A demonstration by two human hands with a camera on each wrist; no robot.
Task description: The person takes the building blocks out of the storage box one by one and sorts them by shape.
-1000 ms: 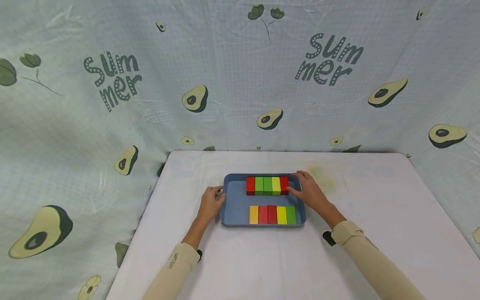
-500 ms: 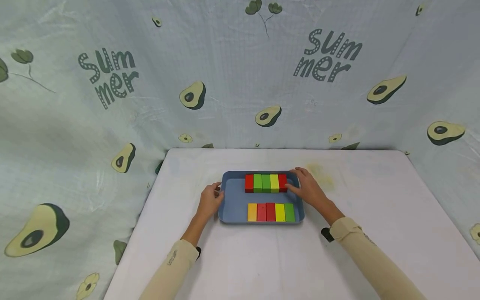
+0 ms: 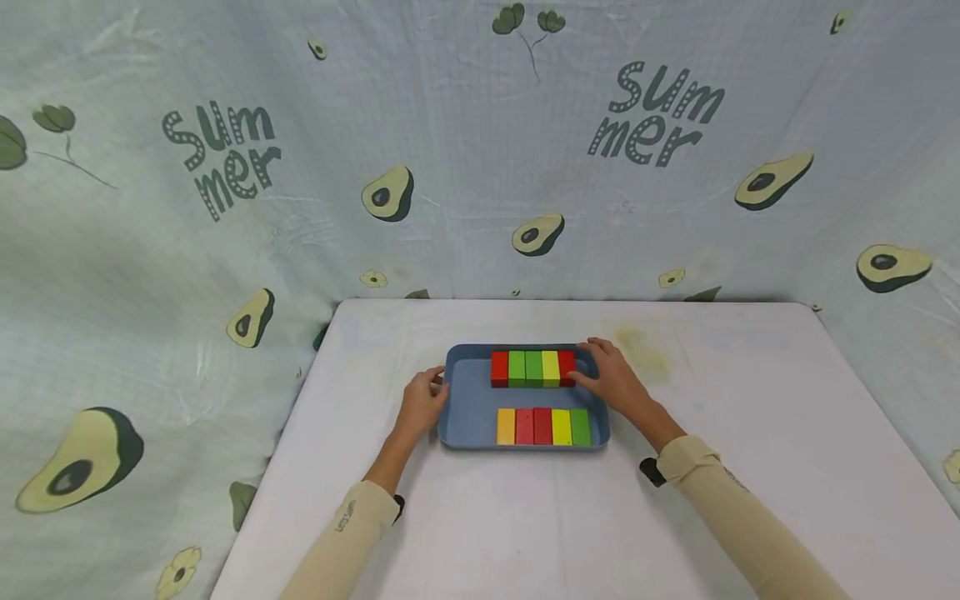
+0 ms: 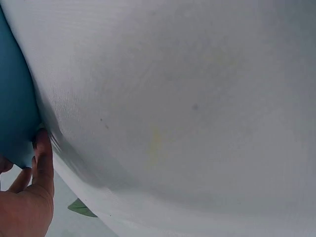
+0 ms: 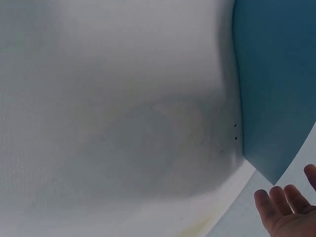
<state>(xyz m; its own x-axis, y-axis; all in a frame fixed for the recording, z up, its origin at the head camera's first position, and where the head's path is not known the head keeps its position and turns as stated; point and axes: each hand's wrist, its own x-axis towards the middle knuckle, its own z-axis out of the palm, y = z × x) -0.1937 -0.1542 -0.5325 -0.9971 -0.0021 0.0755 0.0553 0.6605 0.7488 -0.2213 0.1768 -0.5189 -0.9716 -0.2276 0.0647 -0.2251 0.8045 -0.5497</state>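
A blue, round-cornered tray (image 3: 471,392) lies lengthwise left to right on the counter (image 3: 517,517), holding a far row (image 3: 533,367) and a near row (image 3: 543,427) of coloured blocks. The left hand (image 3: 422,402), fingers relaxed, touches its left end; the right hand (image 3: 617,382), fingers loosely spread, is at its far right corner, thumb by a red block (image 3: 567,363).

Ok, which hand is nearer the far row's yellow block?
Right hand: beside the red block adjoining the yellow block. Left hand: at the left end of the tray.
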